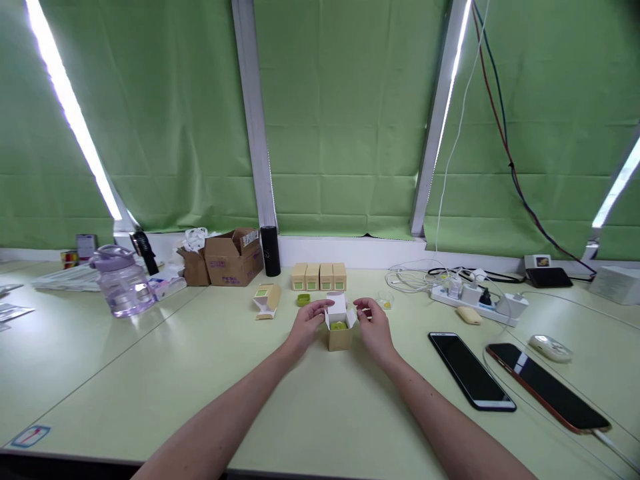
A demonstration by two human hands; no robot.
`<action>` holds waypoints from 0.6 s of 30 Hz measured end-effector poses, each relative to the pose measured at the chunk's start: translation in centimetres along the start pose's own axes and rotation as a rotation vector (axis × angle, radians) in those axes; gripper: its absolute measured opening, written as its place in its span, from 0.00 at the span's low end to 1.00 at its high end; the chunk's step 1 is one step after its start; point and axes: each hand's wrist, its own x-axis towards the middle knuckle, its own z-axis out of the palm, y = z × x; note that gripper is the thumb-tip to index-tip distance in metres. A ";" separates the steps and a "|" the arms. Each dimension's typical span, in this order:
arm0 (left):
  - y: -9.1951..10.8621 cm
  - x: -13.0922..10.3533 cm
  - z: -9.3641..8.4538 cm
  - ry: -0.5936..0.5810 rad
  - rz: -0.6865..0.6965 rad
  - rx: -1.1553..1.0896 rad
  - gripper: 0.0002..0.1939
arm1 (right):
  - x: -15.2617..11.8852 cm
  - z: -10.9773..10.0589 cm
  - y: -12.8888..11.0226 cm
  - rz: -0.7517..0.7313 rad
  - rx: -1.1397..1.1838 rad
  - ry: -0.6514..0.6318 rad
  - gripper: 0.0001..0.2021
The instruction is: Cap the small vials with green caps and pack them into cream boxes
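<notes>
A small brown cardboard box (340, 341) stands upright on the table between my hands, its white lid and side flaps raised. Inside it sits a green item (339, 326), only its top showing. My left hand (306, 325) has its fingers closed at the box's left flap. On the other side, the bent fingers of my right hand (375, 328) hold the right flap. Just behind the left hand lies a small green open container (303, 300). A clear plastic piece (386, 301) with something yellow in it lies beyond the right hand.
Several matching closed boxes (319, 277) stand in a row behind. An opened carton (267, 301) lies left. Farther back are a brown shipping box (233, 259), black cylinder (271, 251) and purple bottle (123, 283). Phones (471, 371) and a power strip (473, 305) lie right.
</notes>
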 end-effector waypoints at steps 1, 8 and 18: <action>-0.1 0.0 0.1 0.000 0.007 -0.001 0.20 | 0.0 0.1 0.0 0.001 0.009 0.001 0.11; -0.3 -0.2 0.6 -0.005 0.017 0.014 0.20 | -0.2 0.4 -0.2 0.029 0.091 -0.020 0.13; 0.0 -0.9 1.1 -0.037 -0.005 0.056 0.22 | -0.1 0.5 -0.1 0.054 0.137 -0.023 0.15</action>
